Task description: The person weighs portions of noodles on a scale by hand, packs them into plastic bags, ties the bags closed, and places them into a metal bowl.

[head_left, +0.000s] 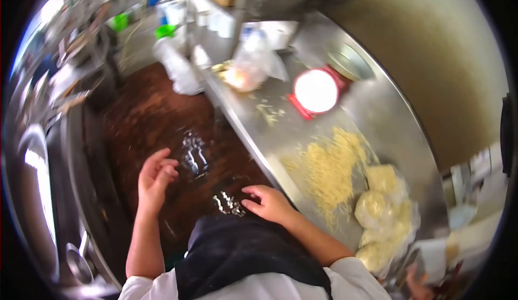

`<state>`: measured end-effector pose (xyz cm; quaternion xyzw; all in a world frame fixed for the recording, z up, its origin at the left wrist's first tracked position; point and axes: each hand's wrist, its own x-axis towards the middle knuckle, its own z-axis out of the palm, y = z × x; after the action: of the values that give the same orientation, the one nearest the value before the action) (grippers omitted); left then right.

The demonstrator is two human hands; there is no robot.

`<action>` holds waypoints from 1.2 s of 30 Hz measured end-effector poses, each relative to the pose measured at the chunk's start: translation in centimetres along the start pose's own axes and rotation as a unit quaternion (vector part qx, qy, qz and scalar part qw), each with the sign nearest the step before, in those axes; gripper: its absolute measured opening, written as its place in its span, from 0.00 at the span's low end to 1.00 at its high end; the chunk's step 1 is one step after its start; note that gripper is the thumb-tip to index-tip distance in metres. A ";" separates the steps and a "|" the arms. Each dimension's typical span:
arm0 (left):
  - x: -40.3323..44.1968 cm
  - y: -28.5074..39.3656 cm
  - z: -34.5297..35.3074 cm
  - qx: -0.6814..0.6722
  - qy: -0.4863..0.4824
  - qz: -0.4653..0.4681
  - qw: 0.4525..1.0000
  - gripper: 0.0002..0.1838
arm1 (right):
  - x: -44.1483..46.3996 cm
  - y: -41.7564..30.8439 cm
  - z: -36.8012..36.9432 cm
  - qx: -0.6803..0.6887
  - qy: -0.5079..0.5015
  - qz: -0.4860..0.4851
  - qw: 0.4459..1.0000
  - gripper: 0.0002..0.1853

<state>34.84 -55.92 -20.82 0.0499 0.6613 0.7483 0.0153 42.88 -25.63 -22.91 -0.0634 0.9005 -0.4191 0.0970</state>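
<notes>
My left hand (154, 178) is raised over the wet brown floor (145, 100), its fingers loosely bent and apart, with nothing in it. My right hand (267, 202) is held in front of the dark apron (243, 257), close to the edge of the steel table (280, 133). Its thumb and fingers are apart and it holds nothing. Nearest to it on the table lies a loose pile of pale yellow noodles (334, 173). Beside the pile are clear plastic bags of noodles (380, 208). Neither hand touches the noodles.
A red scale (315, 91) with a bright round face stands farther along the table, by a round metal pan (350, 61). A clear plastic bag (251, 63) sits near the far end. To the left runs a metal counter (75, 149) with a ladle (80, 262).
</notes>
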 end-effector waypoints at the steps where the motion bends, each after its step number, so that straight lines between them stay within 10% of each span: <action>1: 1.4 -0.3 2.7 0.026 -0.068 0.006 0.997 0.23 | -1.1 2.1 -1.1 0.043 0.019 0.044 0.998 0.21; 9: 7.3 0.0 19.6 0.202 -0.326 0.015 0.924 0.21 | -9.3 14.2 -11.7 -0.037 0.310 0.191 0.931 0.23; 12: 8.6 -1.2 22.9 0.206 -0.386 -0.010 0.899 0.22 | -15.5 19.5 -18.0 -0.153 0.504 0.262 0.809 0.25; 16: 11.4 -3.7 25.1 0.241 -0.457 -0.040 0.855 0.22 | -25.9 22.2 -22.6 -0.384 0.615 0.464 0.508 0.35; 19: 13.5 -4.6 26.6 0.267 -0.495 -0.034 0.826 0.21 | -28.3 22.2 -20.8 -0.178 0.591 0.622 0.481 0.33; 25: 19.4 -6.5 27.7 0.269 -0.595 0.029 0.757 0.22 | -31.3 29.8 -14.8 -0.100 0.548 0.583 0.591 0.23; 28: 22.6 -6.1 27.8 0.268 -0.614 0.046 0.741 0.22 | -27.0 25.2 -16.7 -0.132 0.693 0.470 0.530 0.18; 31: 25.4 -5.9 27.7 0.268 -0.630 0.068 0.726 0.22 | -22.8 18.7 -21.1 0.223 0.802 0.369 0.414 0.11; 36: 27.0 -6.5 28.3 0.279 -0.653 0.075 0.700 0.24 | -17.0 13.5 -27.4 0.328 0.815 0.176 0.445 0.04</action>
<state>10.38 -24.73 -22.35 0.5774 0.6577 0.3081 0.3729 52.70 6.64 -13.95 0.5031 0.3531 -0.5166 -0.5961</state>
